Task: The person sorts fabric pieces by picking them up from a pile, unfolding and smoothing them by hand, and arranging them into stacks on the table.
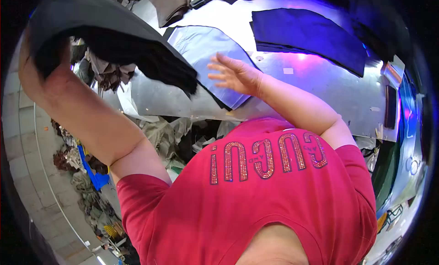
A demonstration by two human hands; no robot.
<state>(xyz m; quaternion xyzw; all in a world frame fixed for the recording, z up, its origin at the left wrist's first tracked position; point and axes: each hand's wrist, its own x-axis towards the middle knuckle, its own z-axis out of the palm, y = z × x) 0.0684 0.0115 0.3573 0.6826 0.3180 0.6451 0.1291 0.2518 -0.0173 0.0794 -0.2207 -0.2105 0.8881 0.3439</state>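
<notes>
red shirt (256,205) at lower centre; left forearm (91,111) meets raised dark cloth (123,43), upper left, left hand hidden, grip cannot be told; right hand (235,76), fingers apart, over pale-lit cloth (206,43), upper centre; dark cloth stack (306,38), upper right.

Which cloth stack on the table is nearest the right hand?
The pale blue stack; the right hand overlaps it in view. The dark blue stack lies farther right, the grey-brown stack farther back.
</notes>
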